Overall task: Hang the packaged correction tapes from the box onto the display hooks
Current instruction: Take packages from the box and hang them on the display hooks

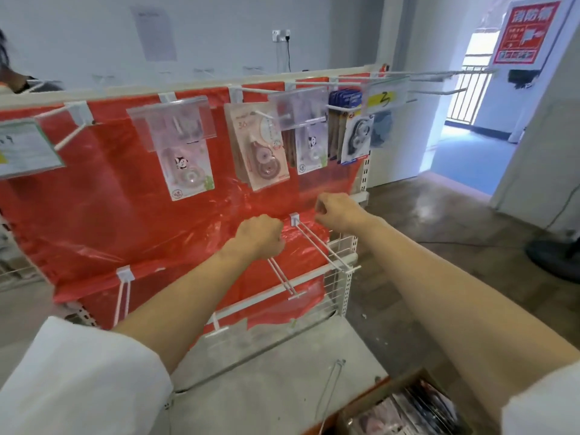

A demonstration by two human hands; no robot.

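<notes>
Packaged correction tapes hang on the upper hooks of a rack covered in red plastic sheet (pixel 110 215): a panda pack (pixel 188 171), a pink pack (pixel 262 149), another panda pack (pixel 310 149) and a dark pack (pixel 356 136). A cardboard box (pixel 376 394) at the bottom right holds more packs (pixel 417 409). My left hand (pixel 260 235) is curled in a fist over the back end of a white wire hook (pixel 284 279). My right hand (pixel 337 211), fingers curled, sits just right of the mount of a second white hook (pixel 323 246); I see nothing in it.
Bare white hooks stick out at the lower left (pixel 124 296), lower middle (pixel 216 324) and upper left (pixel 72 133). A loose wire hook (pixel 331 384) lies on the grey base shelf (pixel 266 372). A fan base (pixel 554 257) stands on the floor to the right. A person (pixel 9 70) is at the far left.
</notes>
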